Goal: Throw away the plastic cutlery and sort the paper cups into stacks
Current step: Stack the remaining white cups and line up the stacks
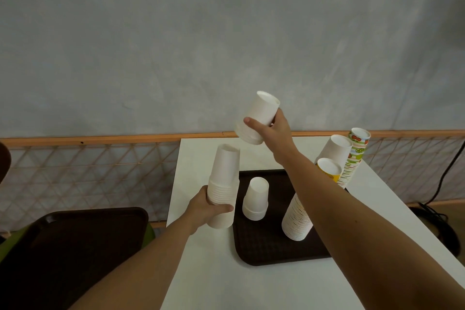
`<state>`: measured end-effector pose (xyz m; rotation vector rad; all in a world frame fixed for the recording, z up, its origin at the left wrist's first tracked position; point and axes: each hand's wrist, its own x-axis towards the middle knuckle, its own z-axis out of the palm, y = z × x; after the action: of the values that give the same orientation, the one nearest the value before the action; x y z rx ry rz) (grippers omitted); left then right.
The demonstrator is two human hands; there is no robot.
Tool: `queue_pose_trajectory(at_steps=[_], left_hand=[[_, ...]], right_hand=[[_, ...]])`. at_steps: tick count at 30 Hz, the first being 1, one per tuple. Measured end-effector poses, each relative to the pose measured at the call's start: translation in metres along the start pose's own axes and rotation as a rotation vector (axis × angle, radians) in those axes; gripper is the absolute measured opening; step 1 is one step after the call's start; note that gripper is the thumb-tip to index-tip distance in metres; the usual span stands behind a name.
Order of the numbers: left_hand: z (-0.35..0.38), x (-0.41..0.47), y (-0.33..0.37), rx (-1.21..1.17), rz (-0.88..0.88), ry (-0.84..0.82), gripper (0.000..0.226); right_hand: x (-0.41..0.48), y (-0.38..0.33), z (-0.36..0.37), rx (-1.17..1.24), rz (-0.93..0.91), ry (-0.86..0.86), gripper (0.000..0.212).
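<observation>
My left hand [208,209] grips an upside-down stack of white paper cups [224,178] standing at the left edge of the white table [226,282]. My right hand [273,128] holds a few nested white cups [256,118], upside down and tilted, in the air above and to the right of that stack. A short white cup stack [256,199] stands on the dark brown tray [264,246]. Behind my right forearm rise a tall white stack [299,219], a yellow cup stack [328,168] and a fruit-patterned stack [356,151]. No cutlery is in view.
A second dark tray [75,239] rests on a green object at the lower left, beside the table. A grey wall and an orange lattice rail [100,168] lie behind. Black cables [437,214] trail on the floor at the right.
</observation>
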<state>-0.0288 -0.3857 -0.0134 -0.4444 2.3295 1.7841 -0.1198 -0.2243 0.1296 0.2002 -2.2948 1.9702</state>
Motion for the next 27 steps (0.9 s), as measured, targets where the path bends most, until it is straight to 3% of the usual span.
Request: queue_pose_trajectory(at_steps=[10, 21, 27], left_hand=[[-0.001, 0.002, 0.003, -0.009, 0.012, 0.030, 0.072], [-0.001, 0.004, 0.003, -0.005, 0.010, 0.037, 0.071], [0.000, 0.006, 0.004, 0.004, 0.004, 0.033, 0.075]], right_hand=[[-0.027, 0.077, -0.003, -0.249, 0.213, 0.012, 0.075], [-0.033, 0.106, -0.004, -0.285, 0.329, -0.058, 0.087], [-0.027, 0.095, -0.004, -0.270, 0.264, -0.040, 0.085]])
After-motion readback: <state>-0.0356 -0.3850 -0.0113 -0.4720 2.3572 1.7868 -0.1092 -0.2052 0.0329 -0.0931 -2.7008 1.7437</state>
